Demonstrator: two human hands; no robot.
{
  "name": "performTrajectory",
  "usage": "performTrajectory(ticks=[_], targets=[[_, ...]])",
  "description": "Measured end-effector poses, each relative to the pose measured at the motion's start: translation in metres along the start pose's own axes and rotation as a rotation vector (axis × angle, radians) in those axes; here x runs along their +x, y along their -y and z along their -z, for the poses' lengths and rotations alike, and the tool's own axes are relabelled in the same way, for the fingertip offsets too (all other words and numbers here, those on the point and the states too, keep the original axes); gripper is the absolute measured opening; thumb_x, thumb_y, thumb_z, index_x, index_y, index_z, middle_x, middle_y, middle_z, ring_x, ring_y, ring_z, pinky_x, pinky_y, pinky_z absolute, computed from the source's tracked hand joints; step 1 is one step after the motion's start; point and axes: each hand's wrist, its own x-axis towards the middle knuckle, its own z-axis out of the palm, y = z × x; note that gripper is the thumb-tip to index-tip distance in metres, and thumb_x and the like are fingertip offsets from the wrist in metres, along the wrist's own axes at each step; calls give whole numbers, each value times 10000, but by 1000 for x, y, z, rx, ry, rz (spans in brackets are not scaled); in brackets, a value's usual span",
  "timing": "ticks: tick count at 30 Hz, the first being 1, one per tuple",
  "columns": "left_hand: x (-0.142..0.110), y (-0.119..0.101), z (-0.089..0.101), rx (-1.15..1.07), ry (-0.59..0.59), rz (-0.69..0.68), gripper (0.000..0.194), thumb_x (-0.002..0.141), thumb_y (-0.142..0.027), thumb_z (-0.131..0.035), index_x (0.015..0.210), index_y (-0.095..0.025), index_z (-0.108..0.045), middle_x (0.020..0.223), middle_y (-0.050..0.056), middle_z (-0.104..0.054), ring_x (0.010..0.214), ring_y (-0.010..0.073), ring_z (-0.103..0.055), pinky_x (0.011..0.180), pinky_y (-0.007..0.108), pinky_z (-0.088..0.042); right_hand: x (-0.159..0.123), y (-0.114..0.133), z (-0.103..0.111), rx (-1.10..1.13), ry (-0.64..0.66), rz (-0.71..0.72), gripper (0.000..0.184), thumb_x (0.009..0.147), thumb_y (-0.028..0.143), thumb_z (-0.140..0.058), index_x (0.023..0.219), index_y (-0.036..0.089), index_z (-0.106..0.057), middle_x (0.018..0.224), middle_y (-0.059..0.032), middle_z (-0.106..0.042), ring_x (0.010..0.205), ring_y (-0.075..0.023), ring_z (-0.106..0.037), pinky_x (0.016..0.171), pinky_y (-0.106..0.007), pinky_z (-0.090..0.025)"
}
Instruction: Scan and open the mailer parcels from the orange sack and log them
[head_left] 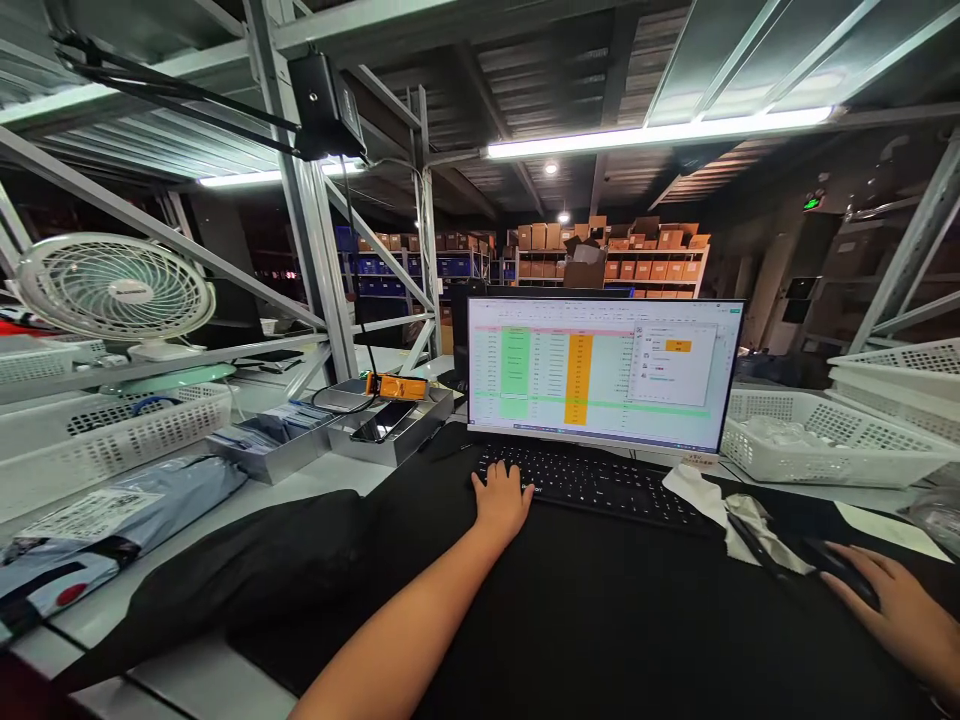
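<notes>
My left hand (502, 499) rests on the left end of a black keyboard (600, 487), its fingers spread over the keys. At the right, my right hand (885, 595) is curved around a black computer mouse (844, 572) on the dark desk mat (600, 610). Behind the keyboard stands a monitor (600, 375) that shows a spreadsheet with green and orange columns and a small window over its right side. Between keyboard and mouse lie crumpled white tissue (697, 490) and a dark pen-like object (752, 540).
White perforated baskets (832, 435) stand at the right, another basket (135, 440) at the left. Grey trays (277, 440) hold papers, a phone (384, 421) and an orange device (397, 386). A grey parcel (127, 510), a black bag (262, 560) and a fan (116, 288) are on the left.
</notes>
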Motion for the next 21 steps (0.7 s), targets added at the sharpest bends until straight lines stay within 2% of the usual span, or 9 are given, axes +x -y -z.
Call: performTrajectory(ticks=[6, 13, 21], targets=[[-1, 0, 1, 9, 1, 7, 446, 1006, -404, -398, 1329, -160, -587, 1476, 198, -515, 1390, 350, -424, 1139, 673, -299, 0, 3, -5, 74, -53, 47, 667, 723, 744, -434, 1166, 286, -633, 1179, -161, -623, 1143, -383, -602, 996, -574, -508], [0, 1, 0, 8, -12, 6, 455, 997, -401, -397, 1332, -160, -589, 1477, 197, -517, 1381, 357, -435, 1136, 676, -300, 3, 0, -7, 113, -47, 19, 705, 698, 763, -444, 1175, 281, -636, 1197, -162, -625, 1183, -393, -581, 1027, -590, -489], [-1, 0, 2, 10, -4, 5, 455, 1001, -396, -398, 1329, -147, -592, 1479, 215, -512, 1389, 358, -434, 1137, 675, -296, 5, -4, -8, 69, -91, -8, 684, 711, 727, -419, 1139, 246, -651, 1141, -193, -615, 1126, -412, -599, 996, -587, -503]])
